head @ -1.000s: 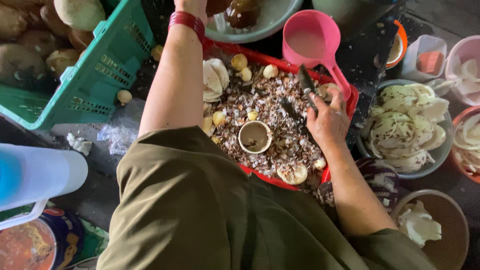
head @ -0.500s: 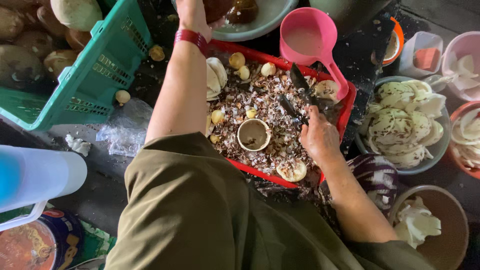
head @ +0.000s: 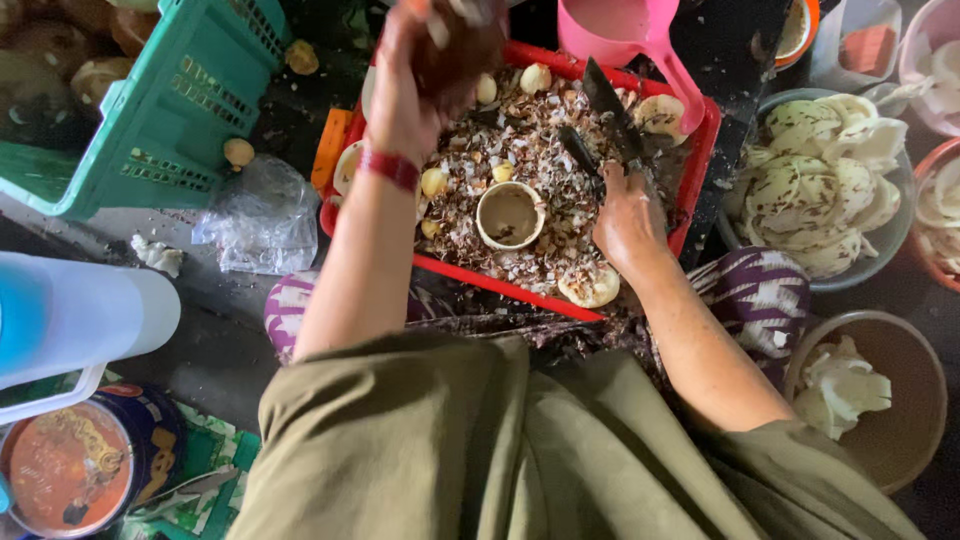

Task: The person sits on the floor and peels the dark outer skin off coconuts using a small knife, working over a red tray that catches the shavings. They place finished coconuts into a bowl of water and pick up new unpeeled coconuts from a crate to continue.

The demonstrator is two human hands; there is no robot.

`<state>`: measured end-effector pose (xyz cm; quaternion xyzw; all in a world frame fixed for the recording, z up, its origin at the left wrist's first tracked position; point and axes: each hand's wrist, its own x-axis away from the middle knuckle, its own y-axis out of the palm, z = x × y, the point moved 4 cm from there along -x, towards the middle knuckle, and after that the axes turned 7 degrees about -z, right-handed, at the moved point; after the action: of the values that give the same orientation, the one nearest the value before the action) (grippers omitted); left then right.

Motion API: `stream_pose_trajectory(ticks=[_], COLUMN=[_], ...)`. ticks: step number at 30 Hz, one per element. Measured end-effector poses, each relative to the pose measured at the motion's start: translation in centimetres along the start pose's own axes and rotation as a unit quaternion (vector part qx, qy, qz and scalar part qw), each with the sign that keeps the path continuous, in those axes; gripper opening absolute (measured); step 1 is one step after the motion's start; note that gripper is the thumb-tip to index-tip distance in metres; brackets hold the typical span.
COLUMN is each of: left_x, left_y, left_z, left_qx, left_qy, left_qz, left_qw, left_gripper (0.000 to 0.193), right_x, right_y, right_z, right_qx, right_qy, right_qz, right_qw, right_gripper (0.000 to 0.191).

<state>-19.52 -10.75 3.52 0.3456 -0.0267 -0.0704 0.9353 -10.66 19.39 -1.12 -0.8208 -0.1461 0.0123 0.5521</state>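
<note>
My left hand (head: 425, 70), with a red band at the wrist, is closed around a dark brown round husk, raised over the far side of the red tray (head: 520, 290). My right hand (head: 625, 215) grips the handle of a dark knife (head: 608, 100) whose blade points away over the tray. The tray is full of brown shavings, with a small hollow shell cup (head: 510, 213) in the middle and pale peeled pieces around the edges.
A green plastic crate (head: 150, 120) stands at far left, a pink scoop (head: 630, 30) beyond the tray. A grey bowl of white peeled slices (head: 825, 190) sits to the right, a brown bowl (head: 900, 400) nearer. A white-and-blue jug (head: 70, 320) and a round tin (head: 80, 465) are at left.
My left hand has drawn back from the far bowl toward the tray, holding a dark husk. My right hand has stayed on the knife over the tray's right side.
</note>
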Motion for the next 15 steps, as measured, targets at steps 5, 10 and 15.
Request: stream_pose_trajectory(ticks=[5,10,15], left_x=[7.8,14.2,16.1], left_y=[3.9,7.0,7.3], left_z=[-2.2,-4.3,-5.5], left_qx=[-0.220,-0.600,-0.618], left_qy=[0.041,0.119,0.178], left_qz=[0.041,0.051,0.028], left_qw=[0.974,0.789,0.765], left_gripper=[0.090,0.107,0.123], right_x=[-0.7,-2.6,-3.8], right_y=[1.1,4.9,5.6], right_z=[2.3,7.1,8.0], right_qx=[-0.057,-0.070,-0.093], right_qy=[-0.005,-0.020,0.016], right_qz=[0.045,0.086,0.085], right_qw=[0.997,0.994,0.992], right_gripper=[0.060,0.041,0.027])
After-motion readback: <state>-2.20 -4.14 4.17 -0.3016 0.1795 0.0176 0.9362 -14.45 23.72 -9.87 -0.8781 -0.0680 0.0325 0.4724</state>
